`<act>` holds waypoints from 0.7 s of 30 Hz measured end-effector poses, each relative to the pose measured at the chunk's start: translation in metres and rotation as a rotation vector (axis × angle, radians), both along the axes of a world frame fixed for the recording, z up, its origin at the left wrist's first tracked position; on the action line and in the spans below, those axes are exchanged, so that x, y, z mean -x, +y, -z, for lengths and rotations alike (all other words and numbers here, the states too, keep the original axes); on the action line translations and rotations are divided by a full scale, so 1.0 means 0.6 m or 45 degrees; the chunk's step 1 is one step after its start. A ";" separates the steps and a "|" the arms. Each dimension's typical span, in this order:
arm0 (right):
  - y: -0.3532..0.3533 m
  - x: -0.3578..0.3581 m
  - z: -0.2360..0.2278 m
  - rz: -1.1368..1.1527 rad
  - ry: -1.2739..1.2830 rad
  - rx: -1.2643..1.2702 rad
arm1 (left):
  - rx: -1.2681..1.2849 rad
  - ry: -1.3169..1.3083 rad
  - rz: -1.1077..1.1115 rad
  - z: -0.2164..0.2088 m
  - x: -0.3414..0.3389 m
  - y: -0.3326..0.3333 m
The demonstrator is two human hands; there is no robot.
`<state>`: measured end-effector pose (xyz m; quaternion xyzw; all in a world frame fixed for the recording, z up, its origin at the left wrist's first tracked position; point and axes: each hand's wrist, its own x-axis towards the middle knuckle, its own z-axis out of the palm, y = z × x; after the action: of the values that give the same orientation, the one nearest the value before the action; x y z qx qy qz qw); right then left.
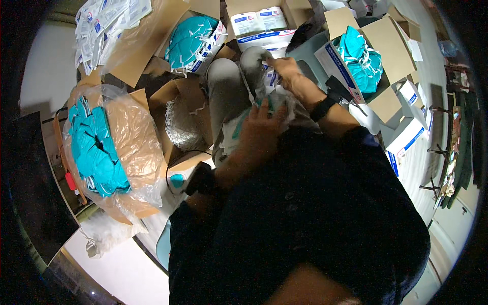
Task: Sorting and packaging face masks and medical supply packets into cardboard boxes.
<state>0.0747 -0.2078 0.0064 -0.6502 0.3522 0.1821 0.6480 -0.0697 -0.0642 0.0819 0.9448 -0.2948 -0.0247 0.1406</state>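
Both hands work over the lap on a clear plastic packet (269, 101) holding a teal mask. The left hand (259, 129) lies with fingers spread flat across its near end; the right hand (284, 68) pinches the far end shut. Left of the knees sits a plastic-lined carton of teal masks (96, 147) — another box of them (363, 61) stands right.
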 end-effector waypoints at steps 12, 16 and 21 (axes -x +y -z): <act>-0.137 0.027 -0.027 0.125 -0.266 -0.359 | 1.552 1.402 -0.837 -0.020 -0.160 0.179; -0.111 0.071 -0.079 -0.343 -0.746 0.174 | 2.170 1.743 -0.783 0.008 -0.195 0.154; -0.061 0.074 -0.181 -0.757 -1.109 0.578 | 2.439 2.048 -0.784 0.029 -0.239 0.100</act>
<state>0.0301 -0.2441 0.1151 -0.8593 -0.1150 -0.0084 0.4983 0.0735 -0.0039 0.0646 0.2161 0.2012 -0.3306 0.8964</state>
